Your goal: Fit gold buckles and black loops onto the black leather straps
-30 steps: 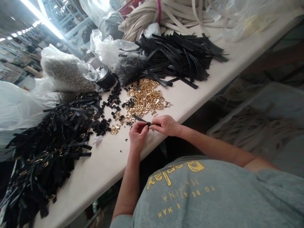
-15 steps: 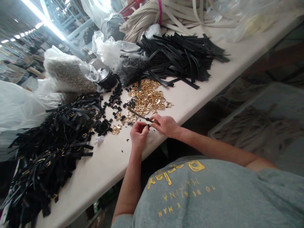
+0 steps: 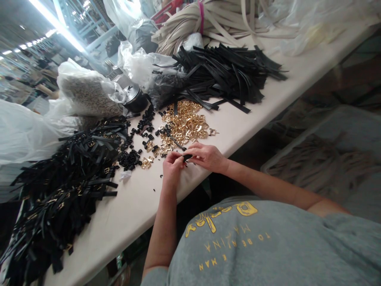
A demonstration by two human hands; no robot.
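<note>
Between my fingertips is a short black strap (image 3: pixel 187 157), close above the table's near edge. My left hand (image 3: pixel 173 165) pinches its left end, thumb and fingers pressed together. My right hand (image 3: pixel 210 157) grips the other end, its fingers covering part of the strap. Any buckle on it is hidden by the fingers. Just beyond my hands lies a heap of gold buckles (image 3: pixel 189 123). Small black loops (image 3: pixel 129 159) form a pile to the left of my left hand.
Finished-looking black straps with gold buckles (image 3: pixel 74 178) cover the table's left side. Cut black strips (image 3: pixel 226 75) are heaped at the back, near a bundle of beige strips (image 3: pixel 178 26). Plastic bags (image 3: pixel 89 87) and a round metal tin (image 3: pixel 132 97) stand behind. A bin (image 3: pixel 327 155) sits below right.
The strap has turned in my hands; its long end no longer sticks up as clearly toward the buckles. My right fingers have shifted left, closer to my left hand.
</note>
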